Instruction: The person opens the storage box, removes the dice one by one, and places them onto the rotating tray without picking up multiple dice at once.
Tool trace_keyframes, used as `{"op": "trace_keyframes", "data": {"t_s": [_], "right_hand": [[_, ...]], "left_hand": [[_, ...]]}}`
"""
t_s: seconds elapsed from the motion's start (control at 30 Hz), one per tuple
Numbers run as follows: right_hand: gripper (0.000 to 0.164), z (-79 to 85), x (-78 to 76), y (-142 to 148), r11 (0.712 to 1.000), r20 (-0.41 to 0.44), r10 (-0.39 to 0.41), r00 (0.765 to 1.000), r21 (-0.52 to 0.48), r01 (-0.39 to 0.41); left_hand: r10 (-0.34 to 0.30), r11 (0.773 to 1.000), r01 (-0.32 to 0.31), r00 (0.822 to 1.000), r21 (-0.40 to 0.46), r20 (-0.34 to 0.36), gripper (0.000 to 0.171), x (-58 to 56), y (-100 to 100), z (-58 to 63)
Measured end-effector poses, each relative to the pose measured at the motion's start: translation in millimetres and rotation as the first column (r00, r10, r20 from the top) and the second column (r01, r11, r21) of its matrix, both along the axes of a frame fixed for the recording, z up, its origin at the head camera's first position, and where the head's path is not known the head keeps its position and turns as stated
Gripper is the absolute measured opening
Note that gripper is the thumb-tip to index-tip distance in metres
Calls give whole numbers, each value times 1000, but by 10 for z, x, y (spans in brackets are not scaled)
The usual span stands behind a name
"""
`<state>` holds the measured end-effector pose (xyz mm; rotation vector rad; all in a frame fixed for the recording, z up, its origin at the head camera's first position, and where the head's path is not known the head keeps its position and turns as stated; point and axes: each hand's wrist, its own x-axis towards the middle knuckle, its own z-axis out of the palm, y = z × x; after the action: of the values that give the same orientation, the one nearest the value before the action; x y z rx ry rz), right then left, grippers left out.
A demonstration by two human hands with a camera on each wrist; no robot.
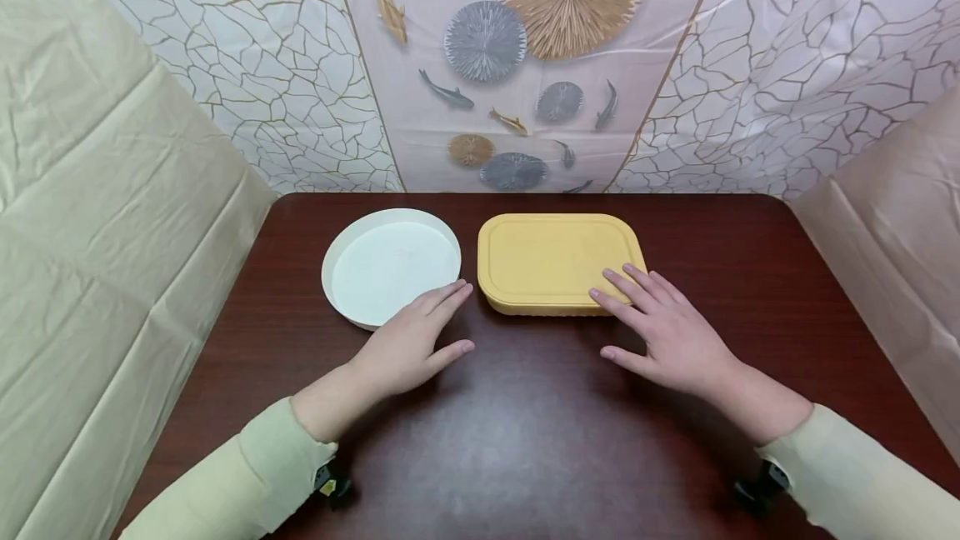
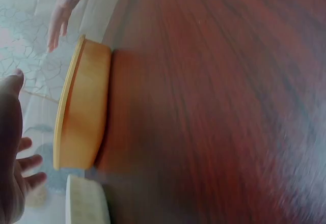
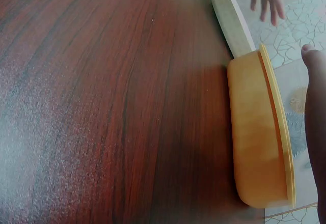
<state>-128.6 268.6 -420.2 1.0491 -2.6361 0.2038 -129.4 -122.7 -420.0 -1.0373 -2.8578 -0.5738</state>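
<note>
A yellow rectangular container [image 1: 551, 261] with rounded corners and a flat yellow lid stands near the table's far side. To its left is a shallow round white dish [image 1: 390, 269] with a low rim. My left hand [image 1: 405, 348] is held over the dish's front right edge, fingers extended and thumb apart, holding nothing. Over the container's front right corner my right hand [image 1: 671, 336] is spread, also holding nothing. Both wrist views show the container's side [image 2: 86, 102] and part of the dish [image 3: 232, 23], with the hands raised above the tabletop.
Both things stand on a dark reddish-brown wooden table [image 1: 510, 440]. Behind it hangs a patterned cloth [image 1: 480, 132] with fish and round leaves. Beige cloth [image 1: 112, 232] lines the left side, and similar cloth [image 1: 885, 215] lines the right.
</note>
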Motion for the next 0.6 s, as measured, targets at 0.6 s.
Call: {"op": "trace_keyframes", "data": {"t_s": [0.6], "right_hand": [[69, -63, -224, 138, 999, 8, -20, 1000, -36, 21]], "left_hand": [[173, 979, -201, 890, 21, 421, 80, -106, 296, -239]]}}
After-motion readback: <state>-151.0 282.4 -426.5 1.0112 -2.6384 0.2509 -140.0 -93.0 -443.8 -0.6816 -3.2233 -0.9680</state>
